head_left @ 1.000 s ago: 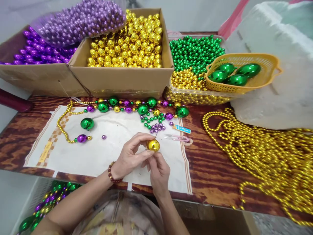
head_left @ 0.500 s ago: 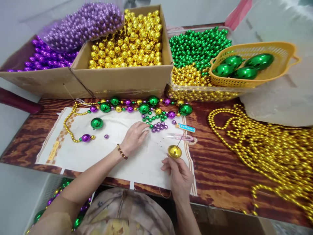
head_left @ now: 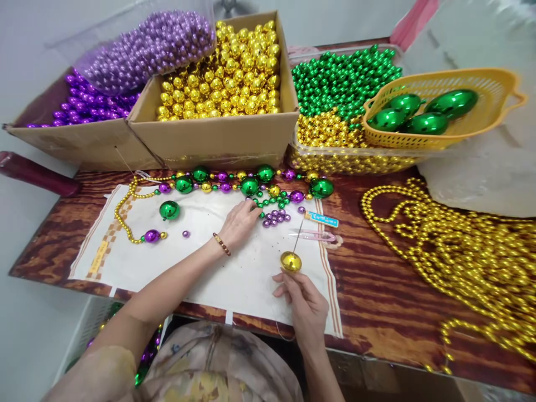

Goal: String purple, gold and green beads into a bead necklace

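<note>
My right hand (head_left: 307, 304) pinches the lower end of a long needle (head_left: 298, 237), which points up. A large shiny gold bead (head_left: 290, 261) is on the needle, just above my fingertips. My left hand (head_left: 239, 224) reaches over the white cloth (head_left: 201, 268), fingers bent together at a small pile of green beads (head_left: 283, 197). Whether a bead sits between those fingertips is hidden. Small purple beads (head_left: 275, 218) lie just right of them. A strung garland with a purple bead (head_left: 151, 236) near its end curves down the cloth's left side.
Cardboard boxes of purple beads (head_left: 96, 106) and gold beads (head_left: 234, 78) stand behind. A yellow basket (head_left: 498, 103) holds large green beads over a clear tub. Pink thread snips (head_left: 318, 235) and a blue-labelled strip (head_left: 322, 219) lie right. Gold bead strands (head_left: 469, 262) cover the table's right.
My left hand has moved slightly right and up, closer in on the green beads. My right hand has shifted a little left with the needle and gold bead. The view has moved slightly.
</note>
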Motion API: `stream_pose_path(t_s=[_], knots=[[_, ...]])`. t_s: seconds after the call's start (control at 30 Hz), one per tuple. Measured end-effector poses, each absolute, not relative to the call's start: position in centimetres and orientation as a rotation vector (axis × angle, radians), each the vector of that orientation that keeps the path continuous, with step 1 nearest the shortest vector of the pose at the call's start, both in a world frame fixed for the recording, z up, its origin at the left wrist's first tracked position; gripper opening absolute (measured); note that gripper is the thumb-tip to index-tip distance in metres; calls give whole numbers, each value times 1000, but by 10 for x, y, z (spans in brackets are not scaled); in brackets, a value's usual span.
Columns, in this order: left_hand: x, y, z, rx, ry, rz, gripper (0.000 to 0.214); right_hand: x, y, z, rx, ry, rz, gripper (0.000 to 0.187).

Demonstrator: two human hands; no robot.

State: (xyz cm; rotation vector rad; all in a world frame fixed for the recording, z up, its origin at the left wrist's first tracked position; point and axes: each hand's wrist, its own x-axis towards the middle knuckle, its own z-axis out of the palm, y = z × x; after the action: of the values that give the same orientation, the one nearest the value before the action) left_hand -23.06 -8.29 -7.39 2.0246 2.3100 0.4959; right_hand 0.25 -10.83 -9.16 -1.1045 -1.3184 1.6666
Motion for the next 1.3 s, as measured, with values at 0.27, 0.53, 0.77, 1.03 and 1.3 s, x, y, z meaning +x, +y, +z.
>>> stream_pose_path(t_s=[0.27, 0.53, 0.77, 1.03, 1.3], knots=[[-234, -80, -77, 1877, 2247, 697, 23, -1, -110, -86, -1073, -1331, 1660, 17], [-232, -90, -51, 851, 1585, 1501, 14, -1, -107, -78, -1017, -1455, 1645, 12], [-224, -113, -17, 220, 948, 1631, 24, 0, -108, -64, -865, -1651, 1612, 15], [-222, -118, -16, 117, 818, 1663, 14, -1, -109, -56, -851, -1761, 1614, 17], [-224, -120, -19, 161, 896, 1643, 16, -5, -111, -53, -904, -1742, 1611, 17]])
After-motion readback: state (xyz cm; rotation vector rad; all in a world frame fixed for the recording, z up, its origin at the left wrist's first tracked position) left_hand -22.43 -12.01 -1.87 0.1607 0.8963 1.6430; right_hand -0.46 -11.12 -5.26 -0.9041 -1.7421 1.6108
